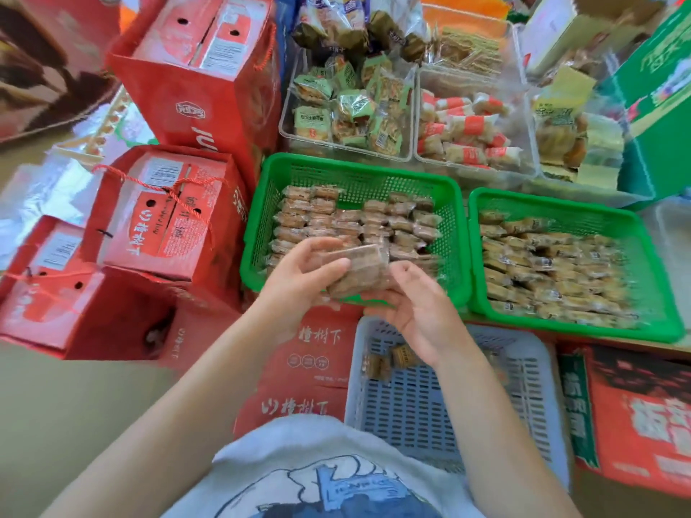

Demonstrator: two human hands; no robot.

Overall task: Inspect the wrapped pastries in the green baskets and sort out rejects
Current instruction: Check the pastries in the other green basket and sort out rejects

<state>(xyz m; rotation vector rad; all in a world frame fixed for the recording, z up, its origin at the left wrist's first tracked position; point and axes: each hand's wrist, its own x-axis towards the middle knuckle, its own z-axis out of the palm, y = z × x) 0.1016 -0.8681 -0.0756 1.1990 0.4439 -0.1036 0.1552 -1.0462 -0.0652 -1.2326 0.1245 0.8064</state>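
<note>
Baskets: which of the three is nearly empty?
The pale grey-blue basket nearest the person, under the right hand. It holds only a couple of pastries; both green baskets behind it are packed.

Bright, even daylight fills the scene, colours saturated and shadows soft and faint. Clear wrappers on the snack packs in the transparent bins (347,143) throw small white glints, and the silvery foil bags (48,188) at the left glare almost white. Both hands and the wrapped pastries held between them (359,271) are smeared by motion blur, as is the near rim of the left green basket (261,226). Wide-angle distortion bends the red gift boxes (164,218) and frame edges outward; corners look soft and blocky
</note>
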